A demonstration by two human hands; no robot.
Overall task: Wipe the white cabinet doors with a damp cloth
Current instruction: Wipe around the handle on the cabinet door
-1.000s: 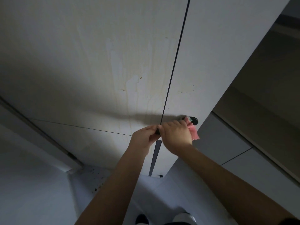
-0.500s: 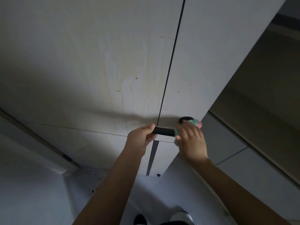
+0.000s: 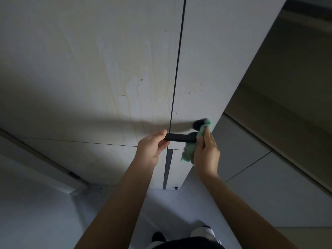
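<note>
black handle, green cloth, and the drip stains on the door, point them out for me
black handle [image 3: 177,137], head view, middle of the bar
green cloth [image 3: 189,153], head view, lower bunched part beside the right hand
drip stains [image 3: 133,97], head view, streaks on the left door

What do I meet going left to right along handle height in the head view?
Stained left door → left hand pinching the black handle's left end → black handle crossing the door gap → green cloth → right hand holding the cloth against the handle's right end.
</note>
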